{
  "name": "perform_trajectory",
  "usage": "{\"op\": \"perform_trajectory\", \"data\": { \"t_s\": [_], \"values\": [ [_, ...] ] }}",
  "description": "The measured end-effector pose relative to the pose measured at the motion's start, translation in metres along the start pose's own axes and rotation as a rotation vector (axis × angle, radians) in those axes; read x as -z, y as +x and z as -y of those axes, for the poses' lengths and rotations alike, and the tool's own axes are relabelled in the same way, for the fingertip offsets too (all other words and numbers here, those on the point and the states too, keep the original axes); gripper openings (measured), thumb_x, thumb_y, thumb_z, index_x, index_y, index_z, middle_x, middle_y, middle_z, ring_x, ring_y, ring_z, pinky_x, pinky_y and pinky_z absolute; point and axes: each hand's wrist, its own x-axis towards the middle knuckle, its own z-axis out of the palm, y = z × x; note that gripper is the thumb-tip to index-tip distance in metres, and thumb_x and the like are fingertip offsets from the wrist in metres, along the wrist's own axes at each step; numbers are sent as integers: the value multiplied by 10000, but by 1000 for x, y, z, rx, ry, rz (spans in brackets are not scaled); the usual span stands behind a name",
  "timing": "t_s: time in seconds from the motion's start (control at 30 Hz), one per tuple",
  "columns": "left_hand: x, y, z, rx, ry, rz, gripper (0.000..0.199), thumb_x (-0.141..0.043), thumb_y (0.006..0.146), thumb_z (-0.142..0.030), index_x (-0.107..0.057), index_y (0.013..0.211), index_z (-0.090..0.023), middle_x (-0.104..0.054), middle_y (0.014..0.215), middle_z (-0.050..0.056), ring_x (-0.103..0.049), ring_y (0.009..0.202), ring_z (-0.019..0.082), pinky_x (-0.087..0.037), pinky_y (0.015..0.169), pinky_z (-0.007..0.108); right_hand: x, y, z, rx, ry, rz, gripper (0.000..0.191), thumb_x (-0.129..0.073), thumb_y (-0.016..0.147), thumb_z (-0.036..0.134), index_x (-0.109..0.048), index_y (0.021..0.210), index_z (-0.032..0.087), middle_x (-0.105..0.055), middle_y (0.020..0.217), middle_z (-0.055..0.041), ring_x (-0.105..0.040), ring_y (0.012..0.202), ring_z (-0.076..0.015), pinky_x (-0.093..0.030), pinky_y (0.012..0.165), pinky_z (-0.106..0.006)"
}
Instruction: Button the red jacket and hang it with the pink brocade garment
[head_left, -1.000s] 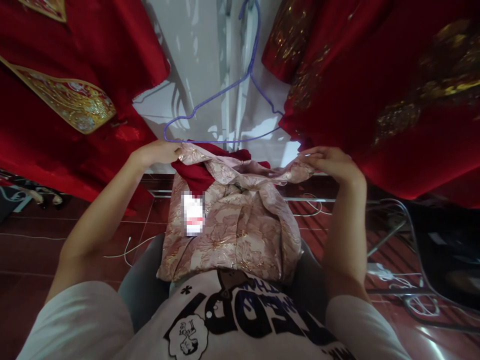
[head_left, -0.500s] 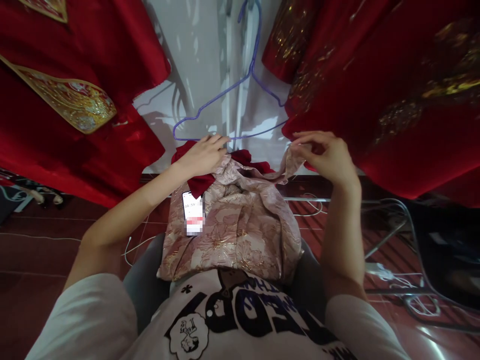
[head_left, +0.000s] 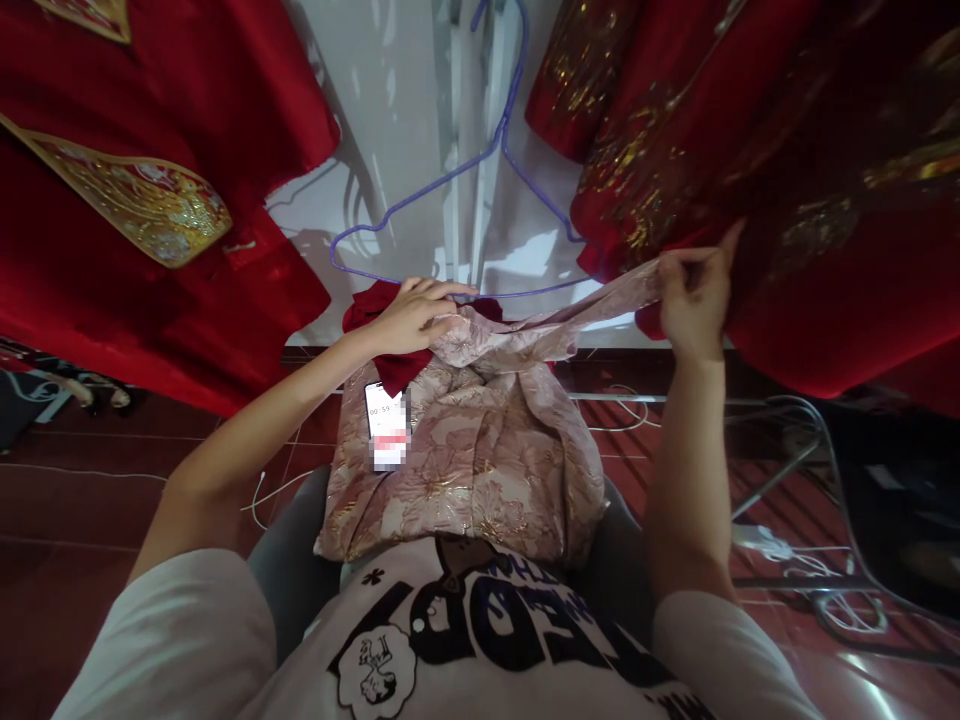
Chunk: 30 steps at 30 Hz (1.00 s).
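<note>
A pink brocade garment (head_left: 442, 470) with gold thread lies over my lap. My right hand (head_left: 694, 300) pinches the end of a narrow strip of the same fabric (head_left: 585, 312) and holds it taut out to the right. At the strip's other end, my left hand (head_left: 420, 318) holds the gathered brocade between thumb and fingers. Dark red cloth (head_left: 405, 370) lies beneath and beside my left hand. On the garment, below my left wrist, rests a phone (head_left: 386, 425) with a lit timer screen, partly blurred out.
A purple hanger (head_left: 442, 180) hangs just beyond my hands, before a pale wall with metal poles. Red gold-embroidered garments hang at left (head_left: 172, 210) and right (head_left: 645, 190). A black chair (head_left: 892, 500) and white cables (head_left: 847, 610) are at right on the red tiled floor.
My right hand has moved to the right and slightly up, drawing the brocade strip out straight. My left hand has shifted only slightly, and the hanger has swung a little.
</note>
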Motion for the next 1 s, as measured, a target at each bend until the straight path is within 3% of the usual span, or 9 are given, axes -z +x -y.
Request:
{"op": "perform_trajectory", "data": {
  "t_s": [0.1, 0.2, 0.33, 0.47, 0.53, 0.63, 0.7, 0.8, 1.0],
  "values": [
    [2, 0, -2, -7, -78, -24, 281, -436, 1012, -310, -606, 817, -201, -574, 1440, 2, -552, 1206, 211, -301, 1047, 427, 10, -7, 9, -96, -57, -158, 102, -495, 935, 346, -464, 955, 251, -149, 1656, -186, -131, 1561, -204, -144, 1258, -400],
    [2, 1, -3, -11, -119, -22, 276, -429, 1015, -319, -597, 830, -202, -577, 1439, 10, -543, 1231, 215, -297, 1038, 427, 14, -10, 17, -133, -91, -144, 70, -499, 931, 310, -454, 925, 257, -129, 1665, -174, -127, 1563, -208, -157, 1252, -414],
    [2, 2, -4, 12, -143, -5, 275, -426, 1011, -310, -593, 822, -201, -575, 1443, 13, -543, 1240, 219, -289, 1036, 426, 9, -9, 13, -51, 26, -189, 65, -532, 921, 296, -489, 914, 248, -169, 1652, -194, -165, 1555, -255, -152, 1248, -450],
    [2, 2, -4, 23, -150, -9, 268, -429, 1008, -301, -607, 835, -200, -577, 1437, 19, -544, 1249, 225, -278, 1048, 433, 0, -6, 13, 21, 166, -219, 54, -561, 911, 280, -549, 931, 232, -309, 1589, -219, -299, 1507, -279, -226, 1222, -463],
    [1, 2, -3, 17, -164, -5, 263, -428, 1011, -308, -615, 858, -204, -575, 1436, 19, -540, 1256, 225, -274, 1065, 438, -3, -3, 22, 36, 166, -229, 94, -570, 909, 286, -583, 959, 207, -411, 1505, -246, -397, 1442, -281, -277, 1197, -436],
    [0, 6, 0, 2, -207, -7, 267, -420, 1019, -336, -623, 900, -210, -583, 1420, 28, -540, 1258, 219, -278, 1089, 437, -8, 3, 47, 57, 21, -249, 123, -576, 916, 294, -633, 978, 204, -545, 1334, -203, -502, 1315, -260, -363, 1131, -415],
    [-2, 10, 3, -8, -250, -18, 266, -410, 1026, -351, -628, 955, -217, -596, 1400, 42, -555, 1240, 209, -298, 1089, 427, -12, 9, 67, 69, -66, -231, 127, -581, 924, 326, -650, 973, 231, -577, 1281, -163, -527, 1261, -249, -410, 1082, -411],
    [-8, 18, 6, -16, -322, -31, 280, -394, 1032, -374, -632, 1036, -226, -617, 1363, 62, -597, 1164, 189, -349, 1067, 398, -22, 17, 89, 112, -21, -156, 124, -574, 935, 389, -646, 947, 289, -643, 1192, -110, -557, 1190, -226, -433, 1052, -385],
    [-5, 23, 10, -2, -342, -80, 303, -389, 1031, -379, -645, 1093, -230, -659, 1266, 63, -619, 1114, 178, -402, 1046, 378, -43, 20, 88, 165, 92, -65, 189, -489, 953, 383, -571, 1079, 269, -664, 1114, -51, -613, 1005, -213, -461, 960, -387]
  ]
}}
